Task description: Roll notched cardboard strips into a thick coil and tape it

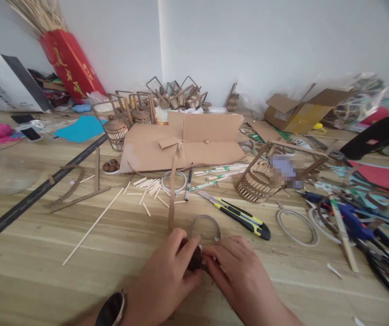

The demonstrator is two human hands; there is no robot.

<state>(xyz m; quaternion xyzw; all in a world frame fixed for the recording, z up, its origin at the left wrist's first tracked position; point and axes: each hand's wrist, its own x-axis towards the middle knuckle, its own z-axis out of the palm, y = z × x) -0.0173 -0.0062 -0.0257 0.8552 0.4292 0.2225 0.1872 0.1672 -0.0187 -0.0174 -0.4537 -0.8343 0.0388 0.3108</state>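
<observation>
My left hand [167, 267] pinches a small dark brown thing [195, 260], and my right hand [242, 267] pinches its right edge. It sits between my hands, near me, at the bench [45, 280]. Just past it are a thin ring [219, 223] and a yellow and black cutter [240, 217].

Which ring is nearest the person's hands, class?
The front ring just beyond the left hand and right hand, left of the knife. The back ring, beside the sticks, and side rings, right of the knife, lie farther off.
</observation>
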